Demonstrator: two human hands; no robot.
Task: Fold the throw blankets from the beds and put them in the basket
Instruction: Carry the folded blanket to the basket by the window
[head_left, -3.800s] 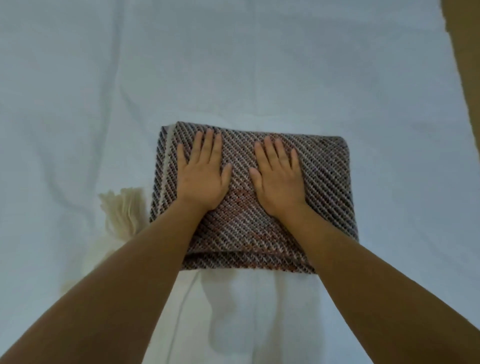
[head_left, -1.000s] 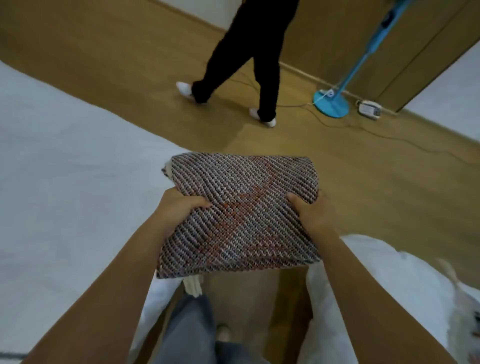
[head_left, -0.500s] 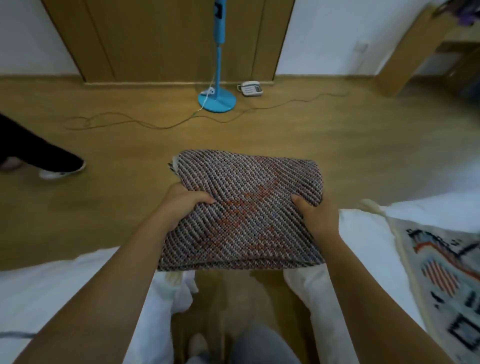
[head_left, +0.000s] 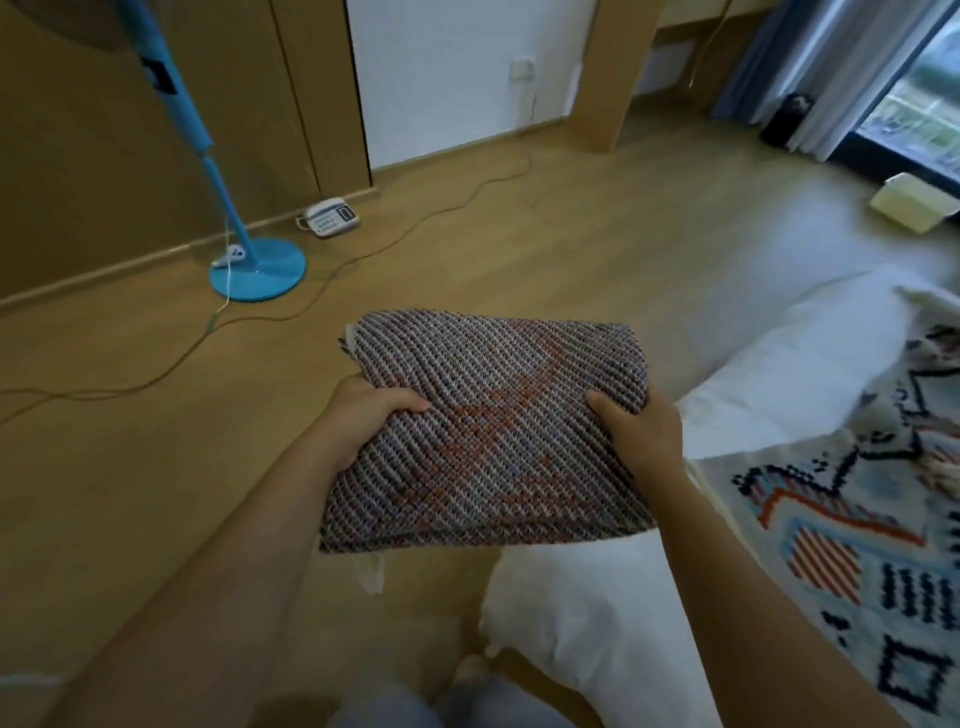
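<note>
Over wood floor (head_left: 571, 249): folded blanket (head_left: 498, 431) in L hand (head_left: 369, 421) & R hand (head_left: 641, 436).

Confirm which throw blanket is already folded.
The brown-orange woven blanket, gripped by left hand and right hand; the pale geometric-patterned throw lies spread on the bed.

One view, head-worn, wide-angle. It faces forward and tilts down along the person's forearms. Close range: left hand (head_left: 371, 415), right hand (head_left: 641, 436) and folded blanket (head_left: 498, 431) sit mid-frame, nearest the lens. Past them are the floor (head_left: 467, 249), the fan base (head_left: 258, 270) upper left and the window (head_left: 914, 104) top right. The bed (head_left: 597, 613) with a patterned blanket (head_left: 841, 545) fills the lower right. Straight lines bow near the edges.
</note>
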